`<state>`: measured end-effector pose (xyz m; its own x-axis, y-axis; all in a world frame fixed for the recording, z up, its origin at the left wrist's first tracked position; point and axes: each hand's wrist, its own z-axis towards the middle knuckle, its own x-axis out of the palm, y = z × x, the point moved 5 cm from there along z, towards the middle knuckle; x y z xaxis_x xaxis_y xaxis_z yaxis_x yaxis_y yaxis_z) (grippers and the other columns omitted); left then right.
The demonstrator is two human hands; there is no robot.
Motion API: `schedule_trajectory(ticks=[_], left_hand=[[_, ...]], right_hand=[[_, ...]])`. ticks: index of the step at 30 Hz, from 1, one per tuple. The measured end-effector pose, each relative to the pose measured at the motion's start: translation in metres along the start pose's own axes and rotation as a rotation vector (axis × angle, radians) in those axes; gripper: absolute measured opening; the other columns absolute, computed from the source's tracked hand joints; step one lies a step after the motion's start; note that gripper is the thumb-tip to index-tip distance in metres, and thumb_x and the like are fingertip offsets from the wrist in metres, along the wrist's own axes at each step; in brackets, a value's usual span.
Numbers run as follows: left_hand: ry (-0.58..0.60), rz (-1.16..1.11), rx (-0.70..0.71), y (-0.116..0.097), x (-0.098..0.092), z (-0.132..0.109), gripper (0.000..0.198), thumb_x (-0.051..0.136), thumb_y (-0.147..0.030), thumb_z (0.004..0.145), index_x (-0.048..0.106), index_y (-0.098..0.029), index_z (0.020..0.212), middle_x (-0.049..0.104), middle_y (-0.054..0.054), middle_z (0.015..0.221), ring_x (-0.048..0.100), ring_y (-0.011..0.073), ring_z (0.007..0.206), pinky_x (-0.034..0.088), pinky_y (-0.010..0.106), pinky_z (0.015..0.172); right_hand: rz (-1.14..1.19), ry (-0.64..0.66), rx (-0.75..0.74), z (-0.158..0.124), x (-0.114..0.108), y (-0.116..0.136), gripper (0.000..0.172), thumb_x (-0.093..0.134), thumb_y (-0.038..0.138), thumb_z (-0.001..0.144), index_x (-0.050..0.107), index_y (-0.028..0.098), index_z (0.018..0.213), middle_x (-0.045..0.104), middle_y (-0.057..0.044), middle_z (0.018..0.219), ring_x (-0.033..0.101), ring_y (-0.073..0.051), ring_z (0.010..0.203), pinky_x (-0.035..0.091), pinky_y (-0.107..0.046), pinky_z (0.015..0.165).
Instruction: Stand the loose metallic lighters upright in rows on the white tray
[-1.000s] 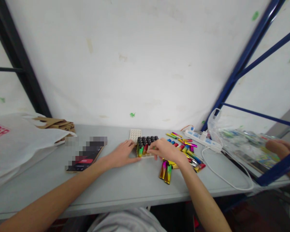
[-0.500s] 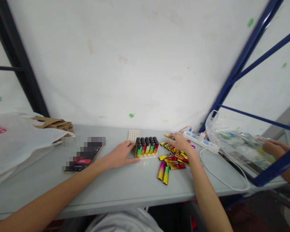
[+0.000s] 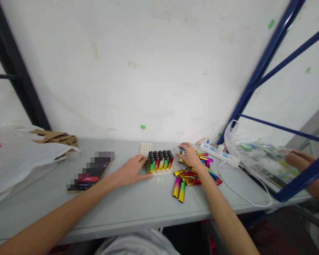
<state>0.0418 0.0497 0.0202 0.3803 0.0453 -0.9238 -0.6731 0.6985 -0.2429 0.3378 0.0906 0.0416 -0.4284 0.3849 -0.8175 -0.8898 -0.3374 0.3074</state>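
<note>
A white tray on the grey table holds several upright rainbow-coloured lighters with black caps. My left hand lies flat against the tray's left side, fingers spread. My right hand hovers just right of the tray, over a pile of loose lighters, and its fingers pinch one lighter. Two more loose lighters lie side by side nearer to me.
A phone lies left of the tray, beside a white bag and brown cardboard. A white power strip with its cable and a clear plastic bag sit at the right. Another person's hand rests far right. Blue frame bars rise there.
My right hand left the tray, reached right over the loose pile, and now comes back toward the tray with a lighter pinched in it. My left hand has stayed at the tray.
</note>
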Motion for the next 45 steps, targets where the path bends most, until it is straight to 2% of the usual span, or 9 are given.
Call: schedule_trajectory(ticks=[4, 7, 10, 16, 20, 26, 33, 39, 45], left_hand=[[-0.013, -0.011, 0.006, 0.001, 0.000, 0.000, 0.061, 0.060, -0.068, 0.088, 0.064, -0.018, 0.122, 0.064, 0.014, 0.121, 0.059, 0.0317, 0.113, 0.048, 0.045, 0.102], [-0.015, -0.016, 0.004, 0.002, 0.001, -0.001, 0.062, 0.060, -0.069, 0.088, 0.063, -0.018, 0.125, 0.063, 0.014, 0.122, 0.058, 0.0315, 0.115, 0.047, 0.046, 0.104], [-0.006, -0.015, 0.012, 0.002, 0.003, -0.001, 0.065, 0.058, -0.070, 0.089, 0.062, -0.017, 0.126, 0.063, 0.015, 0.124, 0.057, 0.0314, 0.116, 0.046, 0.046, 0.105], [-0.022, -0.016, 0.003, 0.004, 0.002, -0.001, 0.063, 0.060, -0.070, 0.087, 0.063, -0.019, 0.124, 0.064, 0.013, 0.123, 0.059, 0.0315, 0.115, 0.047, 0.044, 0.104], [0.003, -0.005, -0.008, 0.003, 0.002, -0.001, 0.064, 0.059, -0.070, 0.088, 0.062, -0.017, 0.125, 0.063, 0.014, 0.123, 0.058, 0.0315, 0.116, 0.046, 0.044, 0.104], [-0.006, -0.015, 0.003, 0.001, 0.000, -0.001, 0.063, 0.057, -0.071, 0.088, 0.064, -0.017, 0.122, 0.063, 0.014, 0.122, 0.059, 0.0316, 0.115, 0.047, 0.044, 0.103], [-0.015, -0.014, 0.014, 0.001, 0.001, -0.001, 0.062, 0.058, -0.070, 0.089, 0.064, -0.018, 0.121, 0.064, 0.014, 0.122, 0.059, 0.0316, 0.114, 0.047, 0.046, 0.103], [-0.024, -0.024, 0.015, 0.002, 0.001, -0.001, 0.061, 0.059, -0.070, 0.088, 0.064, -0.018, 0.120, 0.064, 0.014, 0.120, 0.059, 0.0313, 0.113, 0.047, 0.045, 0.102], [-0.007, -0.001, 0.017, 0.001, 0.002, -0.001, 0.062, 0.059, -0.068, 0.089, 0.062, -0.017, 0.125, 0.063, 0.015, 0.124, 0.057, 0.0317, 0.116, 0.046, 0.045, 0.104]], right_hand=[[0.296, -0.192, -0.044, 0.000, -0.023, -0.004, 0.028, 0.058, 0.026, 0.091, 0.070, 0.018, 0.115, 0.062, -0.015, 0.130, 0.068, -0.023, 0.103, 0.058, -0.038, 0.089], [0.454, -0.241, -0.010, 0.001, -0.030, 0.001, 0.045, 0.063, 0.031, 0.087, 0.062, 0.022, 0.131, 0.059, -0.015, 0.137, 0.070, -0.020, 0.088, 0.060, -0.038, 0.081], [0.648, -0.208, 0.073, 0.004, -0.028, 0.006, 0.065, 0.071, 0.038, 0.082, 0.052, 0.023, 0.142, 0.065, -0.013, 0.128, 0.071, -0.020, 0.085, 0.059, -0.038, 0.078], [0.882, -0.092, 0.118, 0.004, -0.025, 0.022, 0.040, 0.068, 0.056, 0.084, 0.062, 0.020, 0.099, 0.067, -0.003, 0.086, 0.065, -0.017, 0.074, 0.056, -0.031, 0.065], [0.990, -0.025, 0.172, 0.000, -0.024, 0.033, 0.038, 0.060, 0.060, 0.090, 0.051, 0.025, 0.101, 0.057, 0.005, 0.075, 0.044, -0.008, 0.048, 0.035, -0.020, 0.043], [0.746, -0.054, 0.166, 0.003, -0.026, 0.036, 0.049, 0.049, 0.071, 0.091, 0.050, 0.023, 0.081, 0.034, 0.007, 0.057, 0.031, -0.011, 0.049, 0.025, -0.023, 0.045], [0.172, -0.128, 0.002, -0.004, -0.038, 0.053, 0.050, 0.050, 0.053, 0.093, 0.038, 0.021, 0.056, 0.035, 0.004, 0.054, 0.037, -0.012, 0.056, 0.025, -0.027, 0.057], [0.046, -0.102, -0.025, -0.007, -0.039, 0.062, 0.036, 0.047, 0.035, 0.091, 0.048, 0.021, 0.059, 0.048, 0.001, 0.054, 0.042, -0.014, 0.056, 0.026, -0.028, 0.058], [0.021, -0.096, -0.017, -0.006, -0.034, 0.062, 0.043, 0.047, 0.043, 0.096, 0.055, 0.020, 0.061, 0.056, -0.001, 0.057, 0.044, -0.015, 0.057, 0.026, -0.028, 0.059]])
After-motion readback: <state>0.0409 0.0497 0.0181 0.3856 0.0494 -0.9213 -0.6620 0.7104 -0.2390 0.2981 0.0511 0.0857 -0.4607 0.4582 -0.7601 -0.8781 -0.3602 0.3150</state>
